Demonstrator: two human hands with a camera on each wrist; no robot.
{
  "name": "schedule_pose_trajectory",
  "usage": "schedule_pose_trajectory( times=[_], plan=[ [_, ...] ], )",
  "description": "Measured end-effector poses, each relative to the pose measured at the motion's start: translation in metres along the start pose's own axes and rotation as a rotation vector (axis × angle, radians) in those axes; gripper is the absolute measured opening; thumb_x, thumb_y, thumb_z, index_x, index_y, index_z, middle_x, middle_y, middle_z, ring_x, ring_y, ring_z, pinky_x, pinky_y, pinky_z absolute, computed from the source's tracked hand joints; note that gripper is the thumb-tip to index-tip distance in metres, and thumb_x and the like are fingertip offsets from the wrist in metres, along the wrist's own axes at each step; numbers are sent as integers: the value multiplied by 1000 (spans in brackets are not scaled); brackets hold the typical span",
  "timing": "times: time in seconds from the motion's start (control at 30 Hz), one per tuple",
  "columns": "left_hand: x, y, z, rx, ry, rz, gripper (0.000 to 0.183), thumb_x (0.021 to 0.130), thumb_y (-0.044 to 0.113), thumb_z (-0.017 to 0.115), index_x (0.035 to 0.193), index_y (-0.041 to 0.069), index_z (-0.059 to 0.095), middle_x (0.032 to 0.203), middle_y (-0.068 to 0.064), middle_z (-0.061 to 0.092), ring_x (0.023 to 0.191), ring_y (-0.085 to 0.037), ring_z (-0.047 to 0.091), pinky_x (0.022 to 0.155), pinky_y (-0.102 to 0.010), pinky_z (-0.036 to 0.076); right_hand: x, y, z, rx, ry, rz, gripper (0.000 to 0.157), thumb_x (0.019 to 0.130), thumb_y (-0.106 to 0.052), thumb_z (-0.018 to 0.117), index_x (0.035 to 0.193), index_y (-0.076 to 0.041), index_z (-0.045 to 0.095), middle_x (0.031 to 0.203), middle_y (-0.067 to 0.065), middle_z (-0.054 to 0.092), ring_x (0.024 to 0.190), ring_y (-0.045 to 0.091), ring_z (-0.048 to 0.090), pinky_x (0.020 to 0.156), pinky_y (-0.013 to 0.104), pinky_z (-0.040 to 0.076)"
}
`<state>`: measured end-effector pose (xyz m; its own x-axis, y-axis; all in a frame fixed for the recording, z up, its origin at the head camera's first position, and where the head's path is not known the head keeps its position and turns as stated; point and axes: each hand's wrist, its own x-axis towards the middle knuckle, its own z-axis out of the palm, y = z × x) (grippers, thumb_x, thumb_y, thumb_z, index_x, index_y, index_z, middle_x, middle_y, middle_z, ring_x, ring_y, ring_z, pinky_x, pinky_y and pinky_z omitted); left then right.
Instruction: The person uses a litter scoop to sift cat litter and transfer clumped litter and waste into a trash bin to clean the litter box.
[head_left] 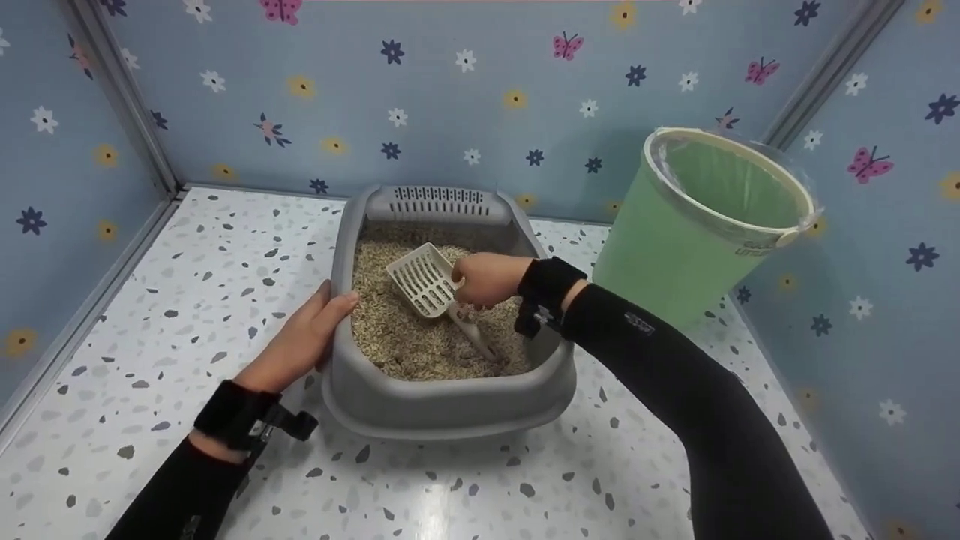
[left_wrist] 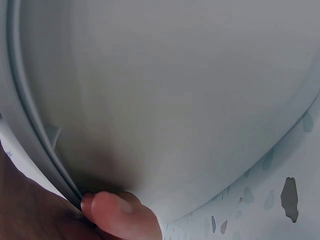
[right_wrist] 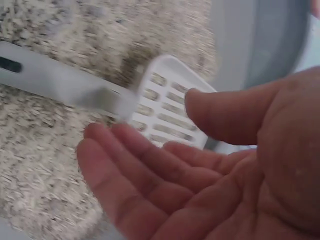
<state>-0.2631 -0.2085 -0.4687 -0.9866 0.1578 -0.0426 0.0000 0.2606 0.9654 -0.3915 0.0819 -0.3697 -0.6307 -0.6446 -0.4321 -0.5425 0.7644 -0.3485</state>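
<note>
A grey litter box (head_left: 450, 401) stands on the floor with sandy-brown litter (head_left: 397, 341) in it. My left hand (head_left: 304, 334) grips its left side, thumb over the rim; the left wrist view shows fingers (left_wrist: 120, 215) curled beneath the rim against the outer wall (left_wrist: 180, 100). A pale slotted litter scoop (head_left: 471, 330) lies on the litter, its handle towards the near right. Over the scoop is my right hand (head_left: 487, 279). In the right wrist view its fingers are loosely bent and hold nothing, with the scoop handle (right_wrist: 60, 80) beyond the fingertips.
A green waste bin (head_left: 660, 255) with a clear plastic liner stands to the right of the litter box. Blue flowered panels (head_left: 465, 97) close off the back and both sides. White speckled flooring (head_left: 187, 300) lies around the box.
</note>
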Motion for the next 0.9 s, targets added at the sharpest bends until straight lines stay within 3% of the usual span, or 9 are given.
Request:
schedule_pose_trajectory(
  times=[0.07,0.1,0.17,0.23,0.4,0.57,0.77,0.83,0.9],
  plan=[
    [0,1,1,-2,-3,5,72,114,67,47,170,23,35,69,1,44,49,-13,39,45,-33,44,-8,3,-8,60,59,-6,40,113,-13,58,147,9,61,115,19,78,91,26,76,83,34,61],
    [1,1,0,0,-5,4,73,114,67,47,172,24,33,69,1,45,49,-13,40,45,-33,44,-13,5,-13,102,102,-7,48,114,-16,60,155,8,55,123,20,77,99,29,76,87,37,62],
    [1,1,0,3,-6,2,75,114,68,46,172,24,32,70,1,45,50,-13,39,46,-33,44,-22,12,-22,195,202,-3,45,114,-18,63,152,5,58,125,17,76,107,35,75,90,40,63],
    [1,0,0,12,-7,-7,79,113,69,46,176,25,27,70,2,44,50,-14,40,46,-34,45,-32,23,-30,245,319,4,41,114,-20,66,147,2,62,121,14,75,105,34,74,87,40,63],
    [2,-4,0,18,-10,-15,82,114,69,45,179,27,20,71,0,47,51,-15,42,47,-35,46,-50,68,-36,182,549,51,36,115,-29,65,136,-2,72,103,10,71,85,23,64,77,37,53],
    [4,-4,-1,3,-8,10,81,114,68,46,179,27,20,73,-1,48,51,-15,43,46,-35,47,-57,118,-22,230,600,113,41,117,-37,60,128,-1,75,101,14,72,84,23,63,79,39,50],
    [-1,2,-3,29,-33,-43,85,113,72,45,177,21,24,70,0,44,51,-15,40,46,-33,41,-48,161,25,468,570,188,48,121,-39,52,118,4,74,95,12,72,77,22,68,65,29,51],
    [-7,10,-4,85,-50,-78,92,111,76,42,178,16,22,76,-5,51,55,-18,44,47,-33,43,-45,168,39,557,544,205,50,121,-40,50,114,3,73,90,8,71,74,18,67,58,25,49],
    [-15,21,-6,150,-73,-105,99,110,79,39,179,11,19,97,-16,64,64,-22,52,52,-34,48,-43,170,47,649,540,203,49,121,-42,49,108,0,72,86,4,69,71,15,66,55,24,47]
  ],
)
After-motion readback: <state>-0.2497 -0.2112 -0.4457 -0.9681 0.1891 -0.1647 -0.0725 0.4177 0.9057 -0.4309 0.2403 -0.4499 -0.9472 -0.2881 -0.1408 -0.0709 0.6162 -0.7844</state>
